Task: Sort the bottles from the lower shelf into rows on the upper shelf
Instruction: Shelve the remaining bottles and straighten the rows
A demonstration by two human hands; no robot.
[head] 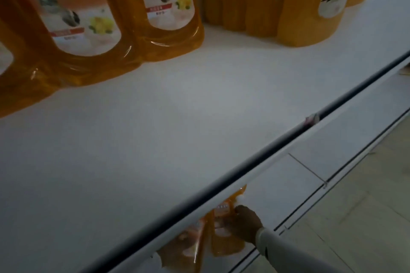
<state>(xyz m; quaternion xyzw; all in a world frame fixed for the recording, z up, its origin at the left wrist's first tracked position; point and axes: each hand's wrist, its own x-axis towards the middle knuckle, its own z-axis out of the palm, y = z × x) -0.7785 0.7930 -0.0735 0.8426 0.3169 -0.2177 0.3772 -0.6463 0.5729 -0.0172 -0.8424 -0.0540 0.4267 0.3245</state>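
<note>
On the lower shelf (295,186), just under the upper shelf's front edge, two clear orange bottles stand side by side. My right hand (245,225) grips the right bottle (224,244) from its right side, fingers curled over the label. My left hand (172,256) holds the left bottle (197,239) low down; the shelf edge covers most of that hand. On the upper shelf (155,139), several large orange bottles with white labels (88,17) stand at the back left. A tight row of opaque orange bottles (308,6) stands at the back right.
The upper shelf's dark front rail (255,157) runs diagonally from the lower left to the upper right, above my hands. White shelf surface lies between the rail and the bottles at the back. Pale floor tiles (366,217) show at the lower right.
</note>
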